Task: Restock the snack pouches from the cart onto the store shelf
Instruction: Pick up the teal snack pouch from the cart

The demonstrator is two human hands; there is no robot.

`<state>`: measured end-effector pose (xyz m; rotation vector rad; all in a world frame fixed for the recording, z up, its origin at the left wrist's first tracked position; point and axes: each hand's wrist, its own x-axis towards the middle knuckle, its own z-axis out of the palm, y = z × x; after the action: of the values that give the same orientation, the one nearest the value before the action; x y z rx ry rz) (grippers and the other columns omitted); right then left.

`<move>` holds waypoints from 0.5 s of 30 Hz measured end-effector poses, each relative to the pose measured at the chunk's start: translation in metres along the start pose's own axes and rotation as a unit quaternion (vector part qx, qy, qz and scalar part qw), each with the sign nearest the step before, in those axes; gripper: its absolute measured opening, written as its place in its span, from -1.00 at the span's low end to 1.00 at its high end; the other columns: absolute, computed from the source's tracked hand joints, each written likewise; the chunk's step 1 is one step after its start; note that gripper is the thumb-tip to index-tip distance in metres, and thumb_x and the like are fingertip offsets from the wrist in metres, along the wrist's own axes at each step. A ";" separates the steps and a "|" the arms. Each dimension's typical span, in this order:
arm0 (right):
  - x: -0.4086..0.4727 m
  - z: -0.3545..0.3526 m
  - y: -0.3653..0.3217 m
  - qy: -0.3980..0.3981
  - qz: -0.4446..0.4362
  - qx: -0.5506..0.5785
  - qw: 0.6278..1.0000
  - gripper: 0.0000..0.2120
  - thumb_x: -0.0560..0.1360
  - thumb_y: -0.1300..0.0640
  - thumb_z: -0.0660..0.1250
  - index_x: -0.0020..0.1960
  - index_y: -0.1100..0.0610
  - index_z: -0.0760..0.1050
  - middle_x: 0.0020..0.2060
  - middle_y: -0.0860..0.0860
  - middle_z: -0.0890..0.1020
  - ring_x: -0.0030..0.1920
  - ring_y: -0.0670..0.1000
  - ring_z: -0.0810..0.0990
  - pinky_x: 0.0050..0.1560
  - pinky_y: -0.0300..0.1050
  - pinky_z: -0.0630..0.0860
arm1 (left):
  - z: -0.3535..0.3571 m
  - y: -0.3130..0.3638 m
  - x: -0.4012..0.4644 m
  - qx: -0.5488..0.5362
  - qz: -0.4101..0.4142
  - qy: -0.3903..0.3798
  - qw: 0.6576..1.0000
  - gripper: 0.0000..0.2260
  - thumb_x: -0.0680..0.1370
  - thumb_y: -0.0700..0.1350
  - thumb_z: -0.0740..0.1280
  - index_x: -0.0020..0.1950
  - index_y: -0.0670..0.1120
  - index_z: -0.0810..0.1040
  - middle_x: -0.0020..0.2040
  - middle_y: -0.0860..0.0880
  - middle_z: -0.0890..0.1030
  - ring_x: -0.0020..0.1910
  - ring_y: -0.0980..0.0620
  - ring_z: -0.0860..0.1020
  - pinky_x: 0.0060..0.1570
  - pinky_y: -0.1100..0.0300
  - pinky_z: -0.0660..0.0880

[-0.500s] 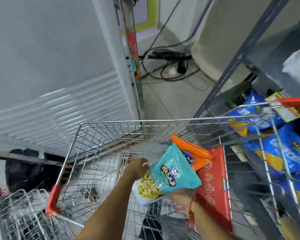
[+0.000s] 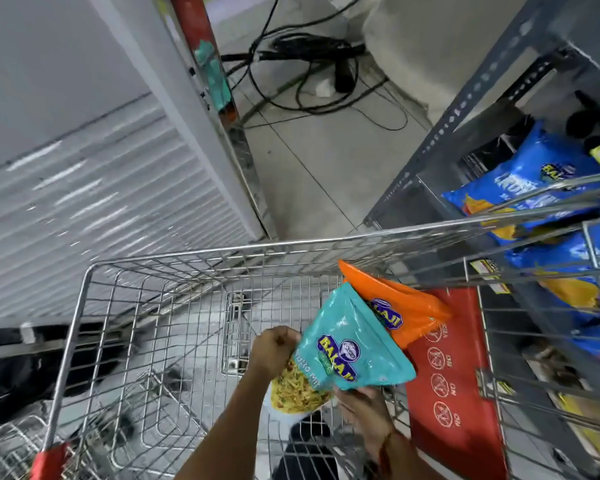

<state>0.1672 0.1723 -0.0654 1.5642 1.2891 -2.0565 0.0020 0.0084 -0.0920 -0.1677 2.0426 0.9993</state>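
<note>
Both hands hold snack pouches above the wire cart. My left hand is closed on the left edge of a teal pouch with a yellow snack window. My right hand grips the pouches from below. An orange pouch sits behind the teal one, fanned out to the right. The grey metal store shelf stands to the right of the cart, with blue pouches lying on it.
A red flap with warning icons covers the cart's right inner side. A second cart's red handle shows at lower left. Black cables lie on the tiled floor ahead. A white ribbed cabinet stands on the left.
The view has moved closer and tilted down slightly. Both hands keep the same hold on the teal and orange pouches, raised a little within the cart.
</note>
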 end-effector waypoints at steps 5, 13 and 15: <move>-0.010 0.041 0.001 0.029 0.021 0.025 0.999 -0.83 0.41 0.33 0.41 0.00 0.22 0.58 -0.07 0.20 0.67 -0.02 0.06 0.60 0.06 -0.03 0.56 | 0.001 -0.010 -0.007 -0.112 -0.042 -0.028 0.992 -0.75 0.52 0.07 0.34 -0.08 -0.07 0.71 -0.14 -0.18 0.74 -0.11 -0.22 0.70 -0.03 -0.09 0.65; -0.031 0.036 -0.005 0.049 -0.061 -0.069 0.995 -0.87 0.27 0.24 0.49 -0.43 0.14 0.59 -0.49 -0.02 0.56 -0.34 -0.01 0.44 -0.48 -0.10 0.39 | -0.001 0.018 -0.039 -0.191 -0.036 0.016 0.981 -0.79 0.57 -0.26 0.27 -0.15 -0.40 0.58 -0.31 -0.14 0.63 -0.36 -0.01 0.54 -0.52 0.32 0.45; -0.038 0.029 -0.018 0.052 -0.070 -0.061 0.994 -0.90 0.20 0.21 0.52 -0.33 0.18 0.62 -0.39 0.04 0.62 -0.27 0.04 0.49 -0.38 -0.04 0.46 | -0.006 0.031 -0.051 -0.205 -0.037 0.047 0.977 -0.81 0.56 -0.31 0.25 -0.20 -0.37 0.56 -0.33 -0.12 0.61 -0.34 0.00 0.52 -0.51 0.33 0.46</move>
<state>0.1513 0.1494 -0.0223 1.5860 1.5710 -1.9558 0.0174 0.0138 -0.0341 -0.5131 1.8740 1.3792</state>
